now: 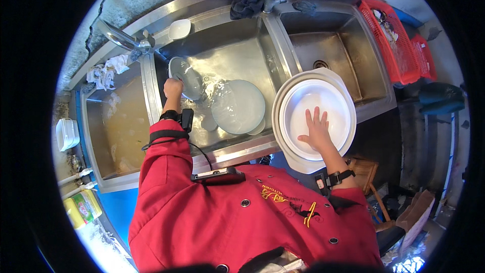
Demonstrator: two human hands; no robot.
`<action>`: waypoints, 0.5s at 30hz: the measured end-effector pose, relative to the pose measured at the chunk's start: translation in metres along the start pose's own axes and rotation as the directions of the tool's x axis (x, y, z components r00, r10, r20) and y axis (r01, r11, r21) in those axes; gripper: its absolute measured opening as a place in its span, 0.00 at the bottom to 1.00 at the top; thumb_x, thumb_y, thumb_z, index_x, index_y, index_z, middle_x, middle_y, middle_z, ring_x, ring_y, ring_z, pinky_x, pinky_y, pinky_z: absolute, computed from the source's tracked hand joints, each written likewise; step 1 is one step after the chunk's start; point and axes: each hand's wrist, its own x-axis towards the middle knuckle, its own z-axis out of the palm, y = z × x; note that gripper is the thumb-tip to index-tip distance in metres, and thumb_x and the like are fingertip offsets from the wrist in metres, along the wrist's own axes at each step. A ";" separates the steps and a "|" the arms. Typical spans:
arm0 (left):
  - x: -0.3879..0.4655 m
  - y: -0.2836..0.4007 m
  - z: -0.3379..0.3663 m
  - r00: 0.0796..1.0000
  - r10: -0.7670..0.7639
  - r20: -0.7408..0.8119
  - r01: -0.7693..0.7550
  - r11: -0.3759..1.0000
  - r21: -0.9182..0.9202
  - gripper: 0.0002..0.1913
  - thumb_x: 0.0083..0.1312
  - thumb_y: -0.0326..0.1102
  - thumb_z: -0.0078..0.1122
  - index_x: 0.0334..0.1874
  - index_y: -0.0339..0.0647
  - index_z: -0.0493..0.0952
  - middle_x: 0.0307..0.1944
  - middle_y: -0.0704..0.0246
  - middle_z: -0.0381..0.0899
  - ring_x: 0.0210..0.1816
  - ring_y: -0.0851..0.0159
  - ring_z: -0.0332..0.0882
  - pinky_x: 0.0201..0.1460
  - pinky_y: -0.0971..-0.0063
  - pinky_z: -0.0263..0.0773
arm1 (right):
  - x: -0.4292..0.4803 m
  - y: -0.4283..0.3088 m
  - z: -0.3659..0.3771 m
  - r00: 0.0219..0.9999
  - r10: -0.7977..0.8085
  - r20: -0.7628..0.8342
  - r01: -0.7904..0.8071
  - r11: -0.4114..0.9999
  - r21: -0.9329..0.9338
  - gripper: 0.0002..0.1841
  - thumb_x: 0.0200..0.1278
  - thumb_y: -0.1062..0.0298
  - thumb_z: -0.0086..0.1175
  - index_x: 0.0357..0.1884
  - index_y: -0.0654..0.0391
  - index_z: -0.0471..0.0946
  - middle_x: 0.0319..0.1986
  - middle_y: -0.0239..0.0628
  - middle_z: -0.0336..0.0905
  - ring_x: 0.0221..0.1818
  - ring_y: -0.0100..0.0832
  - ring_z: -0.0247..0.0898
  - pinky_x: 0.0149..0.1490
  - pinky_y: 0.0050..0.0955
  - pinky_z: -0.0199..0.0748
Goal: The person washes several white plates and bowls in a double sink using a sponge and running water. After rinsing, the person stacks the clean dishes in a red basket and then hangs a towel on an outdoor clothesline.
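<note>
My left hand [174, 88] is closed on the rim of a pale dish [188, 77], tilted in the water of the middle sink basin [242, 51]. To its right a large round plate [238, 107] lies in the same water. Part of another pale dish [258, 128] shows from under that plate. My right hand [317, 131] is spread, fingers apart, over the inside of a white bowl [299, 100]. This bowl sits within a larger off-white dish with handles [277, 119], at the front edge between the middle and right basins. Whether my palm touches the bowl cannot be told.
Cloudy brownish water fills the left basin [129, 129]. The right basin [322, 49] shows a drain. Two taps [125, 40] stand along the back ledge, with a small white bowl [179, 29] and a dark cloth [246, 7]. A red plastic basket [390, 41] holds utensils at right.
</note>
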 end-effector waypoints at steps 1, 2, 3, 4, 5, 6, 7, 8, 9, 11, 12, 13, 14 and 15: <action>-0.023 0.024 -0.024 0.995 -0.034 -0.093 0.031 0.999 -0.035 0.16 0.57 0.41 0.60 0.39 0.35 0.82 0.42 0.56 0.83 0.45 0.49 0.81 0.47 0.59 0.76 | -0.003 0.001 0.000 1.000 0.016 0.000 -0.016 1.000 0.000 0.55 0.47 0.48 0.68 0.74 0.53 0.47 0.72 0.59 0.34 0.71 0.72 0.31 0.68 0.63 0.47; -0.030 0.017 -0.040 0.983 0.110 -0.145 -0.097 0.991 0.092 0.13 0.59 0.37 0.56 0.39 0.36 0.81 0.41 0.53 0.83 0.44 0.47 0.81 0.47 0.57 0.76 | -0.003 -0.001 -0.003 1.000 -0.002 -0.007 0.002 1.000 0.001 0.55 0.48 0.48 0.68 0.74 0.53 0.47 0.72 0.59 0.35 0.71 0.72 0.31 0.68 0.63 0.47; -0.040 0.019 -0.054 0.969 0.157 -0.188 -0.133 0.982 0.133 0.12 0.59 0.36 0.56 0.39 0.36 0.80 0.39 0.52 0.83 0.43 0.47 0.81 0.46 0.56 0.76 | -0.003 -0.001 -0.004 1.000 -0.009 -0.011 0.009 1.000 0.002 0.54 0.48 0.48 0.67 0.74 0.53 0.47 0.72 0.59 0.35 0.71 0.71 0.32 0.68 0.63 0.47; -0.053 0.026 -0.071 0.952 0.209 -0.225 -0.171 0.970 0.174 0.11 0.59 0.36 0.55 0.38 0.36 0.80 0.38 0.52 0.82 0.42 0.46 0.82 0.45 0.56 0.76 | -0.004 -0.001 -0.004 1.000 -0.010 -0.013 0.010 1.000 0.003 0.54 0.49 0.48 0.67 0.74 0.53 0.47 0.72 0.59 0.35 0.71 0.71 0.32 0.68 0.62 0.47; -0.065 0.034 -0.087 0.930 0.261 -0.258 -0.207 0.954 0.217 0.11 0.60 0.35 0.55 0.38 0.36 0.79 0.37 0.51 0.82 0.41 0.46 0.82 0.45 0.55 0.76 | -0.005 0.000 -0.005 1.000 -0.010 -0.019 0.010 1.000 0.005 0.54 0.49 0.48 0.67 0.74 0.54 0.47 0.72 0.59 0.35 0.71 0.71 0.32 0.68 0.62 0.47; -0.077 0.035 -0.102 0.890 0.341 -0.302 -0.272 0.930 0.248 0.08 0.61 0.33 0.52 0.36 0.37 0.76 0.33 0.52 0.82 0.38 0.45 0.81 0.41 0.52 0.75 | -0.006 -0.002 -0.006 0.999 -0.018 -0.026 0.018 1.000 0.007 0.53 0.50 0.48 0.66 0.74 0.54 0.47 0.72 0.58 0.35 0.71 0.71 0.33 0.68 0.62 0.47; -0.088 0.041 -0.115 0.867 0.381 -0.321 -0.308 0.916 0.256 0.07 0.61 0.33 0.51 0.36 0.38 0.75 0.32 0.52 0.82 0.37 0.44 0.81 0.40 0.51 0.75 | -0.007 -0.002 -0.008 0.999 -0.021 -0.031 0.022 1.000 0.007 0.53 0.50 0.48 0.66 0.74 0.54 0.48 0.72 0.58 0.36 0.71 0.71 0.33 0.68 0.62 0.47; -0.099 0.048 -0.127 0.842 0.421 -0.339 -0.344 0.901 0.265 0.07 0.61 0.33 0.51 0.36 0.38 0.74 0.31 0.52 0.82 0.36 0.44 0.81 0.39 0.50 0.74 | -0.008 -0.002 -0.009 0.999 -0.023 -0.034 0.023 1.000 0.006 0.53 0.50 0.47 0.66 0.74 0.54 0.48 0.72 0.58 0.36 0.71 0.71 0.34 0.68 0.61 0.47; -0.112 0.054 -0.141 0.813 0.460 -0.356 -0.378 0.883 0.277 0.06 0.62 0.33 0.50 0.36 0.38 0.73 0.30 0.51 0.81 0.35 0.43 0.81 0.38 0.50 0.74 | -0.009 -0.003 -0.010 0.999 -0.026 -0.038 0.026 1.000 0.007 0.53 0.50 0.47 0.66 0.73 0.54 0.48 0.72 0.57 0.36 0.71 0.70 0.35 0.68 0.61 0.48; -0.136 0.070 -0.159 0.769 0.512 -0.383 -0.421 0.856 0.300 0.06 0.62 0.33 0.49 0.36 0.40 0.71 0.29 0.52 0.81 0.34 0.44 0.80 0.37 0.49 0.73 | -0.010 -0.003 -0.011 0.999 -0.025 -0.045 0.025 1.000 0.004 0.52 0.50 0.47 0.66 0.73 0.54 0.48 0.72 0.57 0.37 0.71 0.69 0.36 0.68 0.61 0.48; -0.147 0.079 -0.167 0.748 0.530 -0.398 -0.438 0.846 0.303 0.06 0.62 0.34 0.49 0.36 0.40 0.71 0.29 0.53 0.81 0.34 0.44 0.80 0.37 0.49 0.73 | -0.010 -0.002 -0.010 0.998 -0.027 -0.052 0.027 1.000 0.002 0.52 0.50 0.47 0.66 0.73 0.54 0.49 0.72 0.56 0.37 0.71 0.69 0.36 0.68 0.60 0.48; -0.157 0.088 -0.173 0.728 0.550 -0.409 -0.460 0.834 0.304 0.06 0.62 0.34 0.49 0.36 0.40 0.71 0.30 0.53 0.81 0.33 0.45 0.80 0.37 0.50 0.73 | -0.011 -0.002 -0.010 0.998 -0.023 -0.055 0.023 1.000 -0.001 0.52 0.50 0.46 0.66 0.73 0.54 0.49 0.72 0.56 0.38 0.71 0.68 0.36 0.69 0.60 0.49; -0.168 0.098 -0.179 0.709 0.567 -0.419 -0.471 0.824 0.316 0.05 0.61 0.34 0.51 0.36 0.41 0.71 0.29 0.55 0.81 0.33 0.47 0.81 0.36 0.52 0.73 | -0.012 -0.002 -0.010 0.998 -0.018 -0.054 0.018 1.000 0.004 0.53 0.50 0.46 0.66 0.73 0.53 0.49 0.72 0.55 0.38 0.71 0.68 0.36 0.69 0.60 0.48; -0.176 0.103 -0.183 0.670 0.599 -0.438 -0.505 0.801 0.323 0.05 0.61 0.34 0.51 0.36 0.41 0.71 0.29 0.55 0.81 0.32 0.47 0.81 0.35 0.53 0.74 | -0.013 -0.002 -0.011 0.999 -0.015 -0.052 0.016 1.000 0.007 0.53 0.50 0.46 0.66 0.73 0.53 0.49 0.72 0.55 0.38 0.71 0.68 0.37 0.69 0.59 0.48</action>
